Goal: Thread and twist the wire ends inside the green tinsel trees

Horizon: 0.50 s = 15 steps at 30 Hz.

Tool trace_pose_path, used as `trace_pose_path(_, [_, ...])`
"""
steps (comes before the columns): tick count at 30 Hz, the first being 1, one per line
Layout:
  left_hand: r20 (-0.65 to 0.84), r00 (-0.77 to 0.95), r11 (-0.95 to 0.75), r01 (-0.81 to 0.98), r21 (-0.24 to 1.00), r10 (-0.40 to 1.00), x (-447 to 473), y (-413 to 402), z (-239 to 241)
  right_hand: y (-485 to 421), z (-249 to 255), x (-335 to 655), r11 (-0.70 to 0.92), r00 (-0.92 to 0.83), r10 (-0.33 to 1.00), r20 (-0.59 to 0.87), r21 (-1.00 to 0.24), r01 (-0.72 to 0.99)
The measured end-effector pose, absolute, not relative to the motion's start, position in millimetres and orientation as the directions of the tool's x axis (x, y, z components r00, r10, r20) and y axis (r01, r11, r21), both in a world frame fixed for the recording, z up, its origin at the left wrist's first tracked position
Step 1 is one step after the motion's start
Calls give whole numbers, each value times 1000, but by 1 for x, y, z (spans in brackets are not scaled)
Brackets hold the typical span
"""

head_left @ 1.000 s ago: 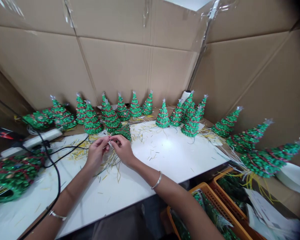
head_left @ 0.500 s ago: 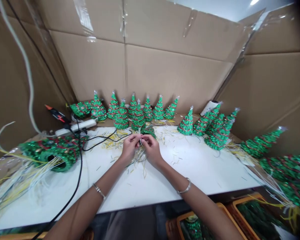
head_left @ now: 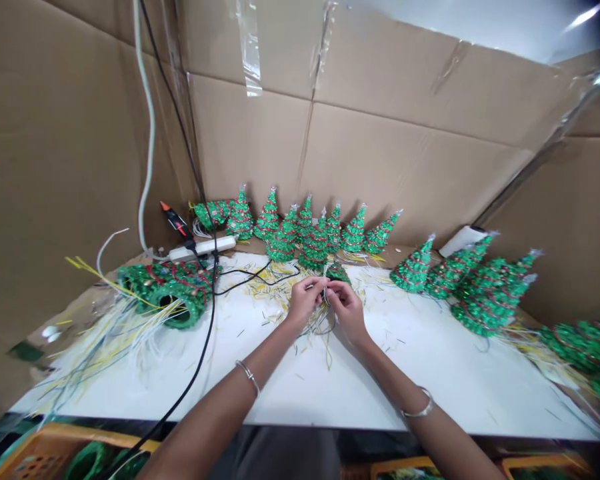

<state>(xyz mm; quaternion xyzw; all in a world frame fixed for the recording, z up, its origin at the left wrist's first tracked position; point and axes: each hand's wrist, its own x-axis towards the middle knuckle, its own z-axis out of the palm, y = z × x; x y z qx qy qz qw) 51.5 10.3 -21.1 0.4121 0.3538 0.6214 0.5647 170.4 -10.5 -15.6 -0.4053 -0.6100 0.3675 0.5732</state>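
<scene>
My left hand [head_left: 304, 300] and my right hand [head_left: 348, 311] meet over the middle of the white tabletop [head_left: 275, 393]. Both sets of fingers are pinched together on thin wires [head_left: 326, 323], whose pale and dark strands hang below the fingertips. Just behind them a green tinsel tree [head_left: 339, 272] shows in part; my hands hide the rest of it. Exactly which strands each hand grips is too small to make out.
Small tinsel Christmas trees [head_left: 281, 241] line the back, with more trees [head_left: 495, 300] at right. Trees lying on their sides [head_left: 180, 308] trail long wires at left. A glue gun [head_left: 177, 223], power strip [head_left: 203, 248] and black cable [head_left: 207, 340] are nearby. Yellow clippings [head_left: 265, 283] litter the table; an orange crate [head_left: 40, 453] sits below.
The camera has turned left, so everything sits further right in the picture. My hands stay close together on the wires, with fingers still pinched.
</scene>
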Motion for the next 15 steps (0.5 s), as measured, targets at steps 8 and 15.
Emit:
trace_pose_path(8, [105, -22, -105, -417, 903, 994, 51, 10, -22, -11, -14, 169, 409, -17, 913, 409, -910, 64])
trace_pose_path(15, [98, -20, -97, -410, 907, 995, 50, 6, -17, -12, -13, 171, 428, -13, 903, 429, -898, 104])
